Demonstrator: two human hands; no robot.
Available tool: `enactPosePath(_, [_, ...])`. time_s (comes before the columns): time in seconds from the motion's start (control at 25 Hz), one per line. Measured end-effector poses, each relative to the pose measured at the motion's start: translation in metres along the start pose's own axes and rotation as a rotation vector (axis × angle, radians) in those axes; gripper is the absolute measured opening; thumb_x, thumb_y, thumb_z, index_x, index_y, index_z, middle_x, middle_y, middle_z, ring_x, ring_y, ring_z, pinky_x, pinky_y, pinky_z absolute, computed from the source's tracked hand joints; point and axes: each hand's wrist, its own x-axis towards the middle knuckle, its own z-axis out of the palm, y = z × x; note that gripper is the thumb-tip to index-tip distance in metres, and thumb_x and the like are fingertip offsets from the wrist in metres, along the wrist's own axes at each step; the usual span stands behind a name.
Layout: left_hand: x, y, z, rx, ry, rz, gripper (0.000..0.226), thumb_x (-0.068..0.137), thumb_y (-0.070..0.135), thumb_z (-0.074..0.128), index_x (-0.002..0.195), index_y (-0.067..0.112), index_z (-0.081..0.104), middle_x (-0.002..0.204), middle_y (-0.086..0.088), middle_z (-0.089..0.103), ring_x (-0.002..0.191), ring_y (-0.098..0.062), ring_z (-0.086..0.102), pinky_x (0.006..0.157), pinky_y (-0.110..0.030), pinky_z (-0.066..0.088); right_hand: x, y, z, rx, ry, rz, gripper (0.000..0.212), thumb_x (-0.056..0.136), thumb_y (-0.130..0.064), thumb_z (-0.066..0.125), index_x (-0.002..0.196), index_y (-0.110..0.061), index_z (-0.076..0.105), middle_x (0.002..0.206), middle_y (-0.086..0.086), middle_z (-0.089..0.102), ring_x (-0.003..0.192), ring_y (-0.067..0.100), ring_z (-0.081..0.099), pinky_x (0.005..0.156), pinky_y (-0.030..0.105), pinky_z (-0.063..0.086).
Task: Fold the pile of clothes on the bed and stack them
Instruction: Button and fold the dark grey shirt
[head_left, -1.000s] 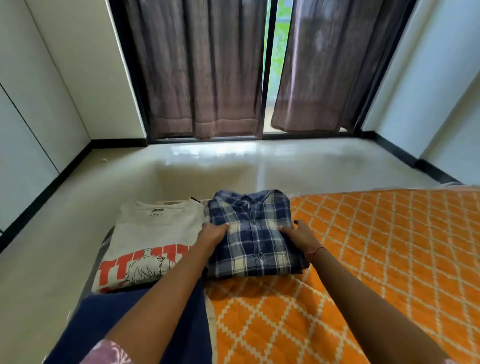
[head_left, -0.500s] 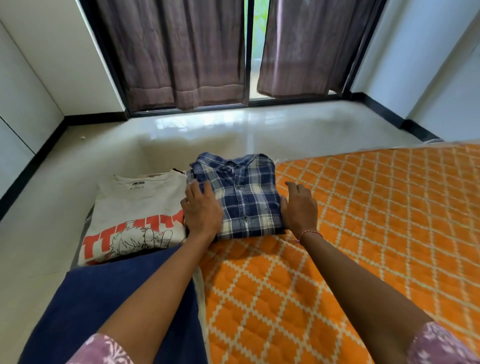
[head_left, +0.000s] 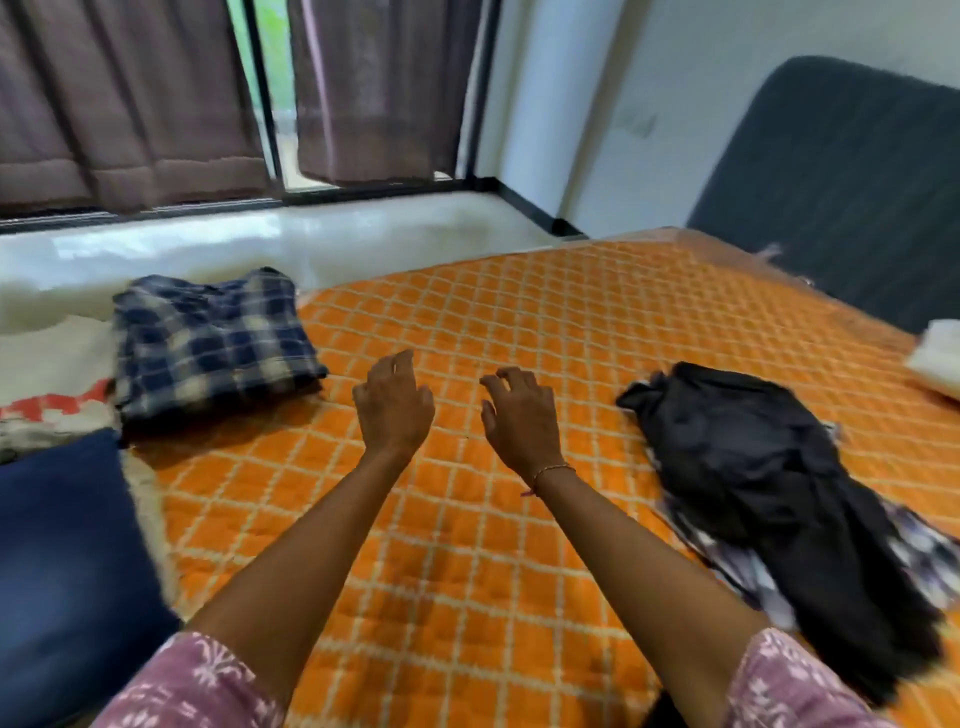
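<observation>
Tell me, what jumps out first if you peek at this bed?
The bright orange quilted bedspread with cream diamonds fills the middle. Two bare hands, left and right, hang empty over it. A crumpled black garment lies to their right, and a folded blue plaid shirt sits to their left.

I log, beyond the bed: brown curtains (head_left: 156, 98) across a dark-framed glass door (head_left: 262, 93); glossy pale floor (head_left: 311, 244); white wall (head_left: 649, 93) with black skirting (head_left: 524, 200); dark grey headboard (head_left: 841, 187), far right.
</observation>
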Motion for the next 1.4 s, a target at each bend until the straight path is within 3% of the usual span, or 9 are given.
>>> enactPosePath(0.32, [-0.06, 0.176, 0.096, -0.01, -0.235, 0.349, 0.052, 0.097, 0.03, 0.049, 0.144, 0.016, 0.033, 0.144, -0.006, 0.041, 0.132, -0.025, 0.038, 0.102, -0.042, 0.034, -0.087, 0.186, -0.056, -0.211, 0.068, 0.3, 0.043, 0.078, -0.033, 0.072, 0.114, -0.011, 0.062, 0.116, 0.013, 0.06, 0.108, 0.033, 0.057, 0.08, 0.044, 0.046])
enactPosePath(0.44, [-0.078, 0.223, 0.133, -0.015, -0.403, 0.478, 0.056, 0.097, 0.032, 0.049, 0.147, 0.016, 0.028, 0.147, -0.007, 0.036, 0.133, -0.028, 0.036, 0.104, -0.045, 0.034, -0.119, 0.26, -0.059, -0.176, -0.312, 0.526, 0.078, 0.085, -0.06, 0.054, 0.148, -0.023, 0.027, 0.156, 0.013, 0.019, 0.145, 0.031, 0.013, 0.11, 0.057, 0.018])
enactPosePath(0.52, [-0.083, 0.241, 0.146, -0.11, -0.51, 0.467, 0.056, 0.097, 0.034, 0.05, 0.145, 0.015, 0.03, 0.145, -0.009, 0.037, 0.131, -0.029, 0.038, 0.102, -0.045, 0.037, -0.133, 0.284, -0.05, -0.109, -0.455, 0.532, 0.063, 0.091, -0.053, 0.05, 0.146, -0.028, 0.033, 0.157, 0.011, 0.019, 0.146, 0.028, 0.01, 0.112, 0.06, 0.005])
enactPosePath(0.64, [-0.088, 0.249, 0.144, -0.618, -0.746, 0.029, 0.051, 0.095, 0.045, 0.05, 0.135, 0.014, 0.04, 0.135, -0.009, 0.047, 0.126, -0.03, 0.046, 0.095, -0.043, 0.044, -0.127, 0.279, -0.041, 0.155, -0.069, 0.557, 0.024, 0.099, -0.02, 0.042, 0.107, -0.011, 0.063, 0.106, 0.015, 0.067, 0.105, 0.034, 0.058, 0.106, 0.053, 0.03])
enactPosePath(0.8, [-0.069, 0.252, 0.115, -1.214, -1.144, -0.575, 0.068, 0.086, 0.071, 0.039, 0.099, 0.009, 0.065, 0.101, -0.015, 0.067, 0.091, -0.032, 0.066, 0.073, -0.043, 0.055, -0.092, 0.222, -0.062, 0.395, 0.305, 0.467, 0.024, 0.096, -0.018, 0.044, 0.093, -0.005, 0.064, 0.078, 0.017, 0.068, 0.069, 0.037, 0.062, 0.058, 0.043, 0.045])
enactPosePath(1.0, [-0.032, 0.235, 0.081, -1.301, -0.861, -0.622, 0.032, 0.095, 0.021, 0.046, 0.069, 0.007, 0.055, 0.051, -0.005, 0.055, 0.039, -0.015, 0.055, 0.041, -0.021, 0.045, -0.094, 0.151, -0.083, 0.446, 0.229, 0.154, 0.024, 0.091, -0.03, 0.053, 0.09, -0.009, 0.065, 0.085, 0.008, 0.068, 0.079, 0.026, 0.063, 0.075, 0.042, 0.048])
enactPosePath(1.12, [-0.017, 0.209, 0.059, -1.354, -0.688, -0.514, 0.025, 0.095, 0.009, 0.042, 0.073, 0.006, 0.054, 0.052, -0.006, 0.059, 0.042, -0.016, 0.057, 0.04, -0.021, 0.047, -0.119, 0.157, -0.073, 0.1, 0.315, 0.118, 0.063, 0.079, -0.053, 0.056, 0.132, -0.021, 0.046, 0.136, 0.006, 0.05, 0.129, 0.023, 0.042, 0.11, 0.054, 0.016])
enactPosePath(1.28, [-0.004, 0.184, -0.001, -1.485, -0.797, -0.358, 0.04, 0.096, 0.012, 0.036, 0.068, 0.007, 0.064, 0.064, -0.007, 0.062, 0.054, -0.02, 0.06, 0.051, -0.023, 0.052, -0.141, 0.192, -0.073, -0.001, 0.118, 0.705, 0.109, 0.07, -0.05, 0.072, 0.152, -0.029, 0.004, 0.159, 0.014, 0.001, 0.146, 0.033, -0.004, 0.109, 0.065, 0.001])
enactPosePath(1.4, [-0.023, 0.157, -0.037, -1.371, -0.867, -0.256, 0.012, 0.082, 0.016, 0.054, 0.076, 0.009, 0.062, 0.075, -0.009, 0.058, 0.065, -0.024, 0.055, 0.058, -0.028, 0.05, -0.118, 0.165, -0.097, 0.545, 0.169, 1.002, 0.053, 0.095, -0.027, 0.054, 0.144, -0.018, 0.039, 0.152, 0.015, 0.03, 0.142, 0.037, 0.02, 0.103, 0.056, 0.025])
